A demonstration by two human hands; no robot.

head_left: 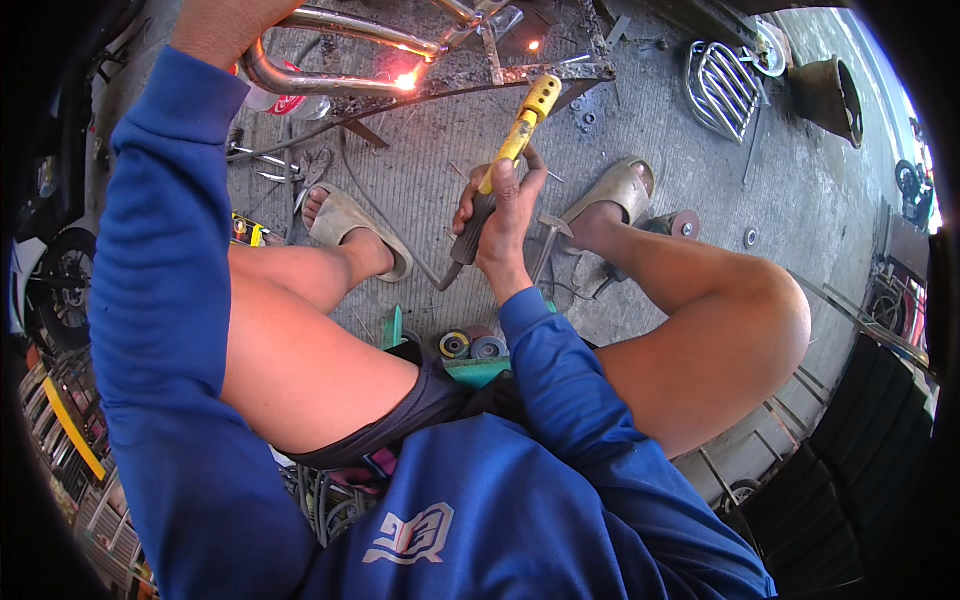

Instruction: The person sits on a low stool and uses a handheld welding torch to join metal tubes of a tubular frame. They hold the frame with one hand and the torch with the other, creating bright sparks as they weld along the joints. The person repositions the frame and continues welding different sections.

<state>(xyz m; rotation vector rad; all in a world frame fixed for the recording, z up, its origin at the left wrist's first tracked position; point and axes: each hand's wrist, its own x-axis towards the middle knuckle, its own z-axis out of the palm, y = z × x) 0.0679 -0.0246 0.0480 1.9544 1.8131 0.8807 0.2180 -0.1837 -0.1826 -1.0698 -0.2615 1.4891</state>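
Note:
My right hand [507, 215] is wrapped round the dark grip of a yellow welding electrode holder [520, 135], whose head points up and away from me. I cannot make out a rod in its jaws. A cable runs from the grip down toward the floor. My left hand [225, 25] is at the upper left edge, against a bent shiny metal tube [320, 82]; its fingers are cut off by the picture's edge. Orange-hot spots glow where the tubes meet a rusty angle-iron frame [500, 77], a little left of the holder's head.
A plastic bottle [290, 103] lies under the tubes. Between my sandalled feet is concrete floor [400, 170]. A hammer [550, 240] and a grinding disc [683, 224] lie by my right foot. Further right are a chrome rack [722, 90] and a rusty pot [828, 100].

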